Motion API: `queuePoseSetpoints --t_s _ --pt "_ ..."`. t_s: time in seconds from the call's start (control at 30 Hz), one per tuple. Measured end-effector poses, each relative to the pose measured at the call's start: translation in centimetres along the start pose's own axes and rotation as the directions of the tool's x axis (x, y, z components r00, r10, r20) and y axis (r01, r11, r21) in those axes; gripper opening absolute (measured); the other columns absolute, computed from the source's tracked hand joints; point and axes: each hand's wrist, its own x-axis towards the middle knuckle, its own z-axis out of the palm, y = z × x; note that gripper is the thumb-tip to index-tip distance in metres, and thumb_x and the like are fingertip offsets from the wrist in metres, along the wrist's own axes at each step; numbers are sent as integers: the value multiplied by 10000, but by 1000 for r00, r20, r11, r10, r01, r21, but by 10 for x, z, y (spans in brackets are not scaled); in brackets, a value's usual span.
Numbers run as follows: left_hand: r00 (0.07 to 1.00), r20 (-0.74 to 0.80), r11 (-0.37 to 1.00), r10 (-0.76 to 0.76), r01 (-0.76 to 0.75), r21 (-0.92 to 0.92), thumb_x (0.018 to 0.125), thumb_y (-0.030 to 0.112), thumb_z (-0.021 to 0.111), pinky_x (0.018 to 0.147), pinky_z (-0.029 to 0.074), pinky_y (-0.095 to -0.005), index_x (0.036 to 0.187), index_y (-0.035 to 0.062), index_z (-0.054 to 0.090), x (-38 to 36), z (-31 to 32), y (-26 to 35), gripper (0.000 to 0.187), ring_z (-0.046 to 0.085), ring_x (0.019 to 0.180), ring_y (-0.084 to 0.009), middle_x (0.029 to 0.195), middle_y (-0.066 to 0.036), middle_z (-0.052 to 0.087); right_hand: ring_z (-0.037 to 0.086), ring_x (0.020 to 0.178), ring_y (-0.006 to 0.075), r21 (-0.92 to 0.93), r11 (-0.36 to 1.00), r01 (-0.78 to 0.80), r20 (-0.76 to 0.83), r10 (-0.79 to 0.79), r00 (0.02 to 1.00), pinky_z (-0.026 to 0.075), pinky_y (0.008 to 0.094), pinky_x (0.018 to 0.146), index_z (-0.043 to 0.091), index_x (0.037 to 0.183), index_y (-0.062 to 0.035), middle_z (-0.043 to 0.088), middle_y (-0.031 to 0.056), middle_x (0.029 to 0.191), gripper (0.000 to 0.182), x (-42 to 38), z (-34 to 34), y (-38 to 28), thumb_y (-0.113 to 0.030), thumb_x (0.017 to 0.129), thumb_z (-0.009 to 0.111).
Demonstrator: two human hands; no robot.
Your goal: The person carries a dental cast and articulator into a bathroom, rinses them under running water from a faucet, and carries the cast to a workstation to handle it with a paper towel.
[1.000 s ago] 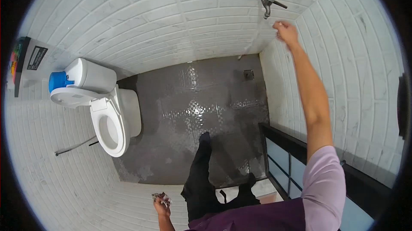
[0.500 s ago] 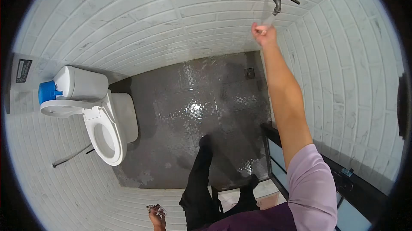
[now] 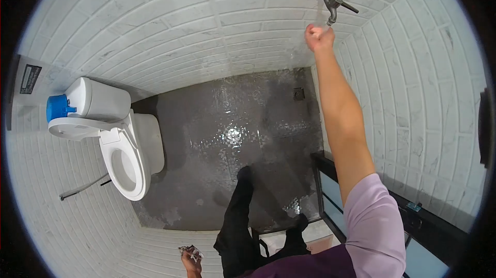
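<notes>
My right hand is under the spout of a dark metal wall tap, with its fingers curled and water running over it. Whether anything is inside those fingers cannot be made out. Low in the view, my left hand is closed on a crumpled, dark and whitish bundle, too small to name.
A white toilet with its lid up stands at the left, a blue dipper on its tank. A hose sprayer hangs below. The grey floor is wet, with a drain. A dark-framed door is at the right.
The fingers of my right hand have curled in more under the tap, and water now splashes against the wall. My left hand has shifted slightly right and down, still holding the bundle.
</notes>
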Motion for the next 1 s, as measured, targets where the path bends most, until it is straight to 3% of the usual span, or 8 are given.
queuePoseSetpoints --t_s 0.27,0.43,0.57,0.7,0.77,0.8,0.97,1.0 --pt "875 427 973 227 -191 -127 777 380 710 744 489 -374 1182 101 543 11 114 65 520 575 971 -243 1139 -108 609 501 735 197 -245 970 4 -87 -26 996 475 351 652 512 938 -97 509 48 823 124 -21 16 -1 -221 932 506" --pt "757 638 989 143 -129 -69 882 280 581 789 486 -388 1133 81 571 -9 300 108 320 605 980 -234 1049 -78 600 508 623 184 -412 911 15 -109 -66 992 468 363 627 546 873 -86 507 34 699 151 -61 29 -27 -218 851 615" --pt "483 875 993 -30 -84 80 940 198 489 887 492 -340 1121 -13 575 -4 538 128 291 609 981 -228 1131 -130 615 597 736 207 -898 381 221 49 -411 910 500 373 680 641 880 -54 618 68 833 220 -105 47 -82 -244 782 695" --pt "56 997 998 -58 -17 59 885 162 585 772 519 -356 939 62 562 -27 782 122 117 582 848 -208 901 -68 573 668 927 290 -554 -599 578 829 -459 319 512 366 851 693 1077 -18 699 160 1031 452 -140 86 -115 -293 721 741" --pt "242 967 988 -79 -110 109 875 228 608 655 527 -364 929 77 571 -75 853 125 165 588 791 -217 859 -64 575 659 1015 332 -386 -667 637 923 -271 275 497 377 925 688 1115 -20 695 174 1076 522 -145 110 -120 -340 705 740" --pt "396 916 978 -67 -158 139 874 264 612 622 526 -368 927 82 578 -107 873 129 192 589 774 -221 850 -63 575 652 1046 327 -409 -703 582 900 -206 384 489 369 944 682 1146 -36 682 180 1117 538 -145 116 -123 -365 723 724" --pt "222 974 954 -52 -279 114 808 244 660 550 503 -388 979 78 610 -123 971 145 244 596 702 -247 847 -79 589 650 1059 337 -502 -791 349 673 -105 732 486 362 964 670 1186 -51 678 188 1136 594 -155 140 -122 -430 729 690" --pt "329 943 836 48 -530 143 806 254 659 566 508 -400 1012 76 610 -133 973 144 277 604 751 -256 878 -89 596 650 1059 339 -502 -798 332 650 -95 754 486 363 966 667 1194 -54 683 189 1123 602 -159 142 -121 -437 731 682"
